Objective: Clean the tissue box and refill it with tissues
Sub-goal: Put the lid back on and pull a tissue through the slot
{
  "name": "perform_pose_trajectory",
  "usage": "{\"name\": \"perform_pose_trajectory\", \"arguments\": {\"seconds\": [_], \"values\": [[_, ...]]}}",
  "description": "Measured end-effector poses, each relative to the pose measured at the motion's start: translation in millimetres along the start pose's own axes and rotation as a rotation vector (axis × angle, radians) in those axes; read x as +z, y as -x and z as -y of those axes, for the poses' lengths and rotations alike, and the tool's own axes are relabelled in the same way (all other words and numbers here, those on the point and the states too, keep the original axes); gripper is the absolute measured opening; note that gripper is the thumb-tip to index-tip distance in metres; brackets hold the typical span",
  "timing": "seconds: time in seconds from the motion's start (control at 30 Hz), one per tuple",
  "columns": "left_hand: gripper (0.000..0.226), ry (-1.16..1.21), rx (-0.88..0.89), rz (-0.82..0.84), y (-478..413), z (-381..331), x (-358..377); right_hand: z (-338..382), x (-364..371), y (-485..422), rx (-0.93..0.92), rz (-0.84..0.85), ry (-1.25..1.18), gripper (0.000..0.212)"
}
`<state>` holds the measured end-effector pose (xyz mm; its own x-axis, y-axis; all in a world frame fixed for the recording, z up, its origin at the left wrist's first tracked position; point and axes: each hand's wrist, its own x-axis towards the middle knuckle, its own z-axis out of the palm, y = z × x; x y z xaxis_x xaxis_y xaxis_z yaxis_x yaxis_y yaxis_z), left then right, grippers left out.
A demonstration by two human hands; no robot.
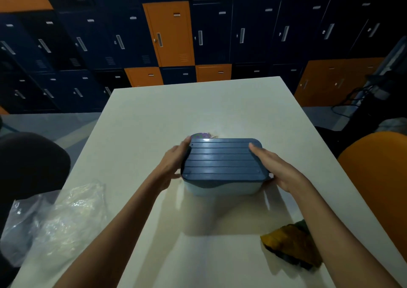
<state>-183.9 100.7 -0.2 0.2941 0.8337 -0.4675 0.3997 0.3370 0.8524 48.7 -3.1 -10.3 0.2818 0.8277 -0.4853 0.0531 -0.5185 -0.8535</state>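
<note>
Clamps tissue box (221, 188) between the hands, slatted lid (222, 157) up, seemingly just above desk (198, 104) | presses left hand (174, 162) and right hand (279, 173), apart and straight-fingered, on opposite ends for a level hold | has cloth (290, 247) by right forearm, probably for wiping | plastic bag (66, 217) by left forearm
</note>
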Motion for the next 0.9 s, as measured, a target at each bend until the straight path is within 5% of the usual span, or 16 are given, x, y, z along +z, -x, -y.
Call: {"name": "perform_pose_trajectory", "arguments": {"seconds": [0.17,0.4,0.6,0.9], "values": [[0.057,0.074,-0.065,0.005,-4.2,6.4,10.9,0.9,2.2,2.7,0.005,0.051,-0.012,0.058],[0.04,-0.035,0.158,0.121,5.6,-6.1,0.6,16.8,-8.2,7.7,-0.133,0.08,-0.125,0.032],[0.038,-0.013,0.339,0.146,2.7,-20.1,-19.5,47.5,-29.5,-1.1,-0.356,0.082,-0.079,0.063],[0.063,0.117,0.466,0.039,12.2,-3.5,-12.0,47.1,-25.4,-15.1,-0.411,0.042,0.124,0.102]]}}
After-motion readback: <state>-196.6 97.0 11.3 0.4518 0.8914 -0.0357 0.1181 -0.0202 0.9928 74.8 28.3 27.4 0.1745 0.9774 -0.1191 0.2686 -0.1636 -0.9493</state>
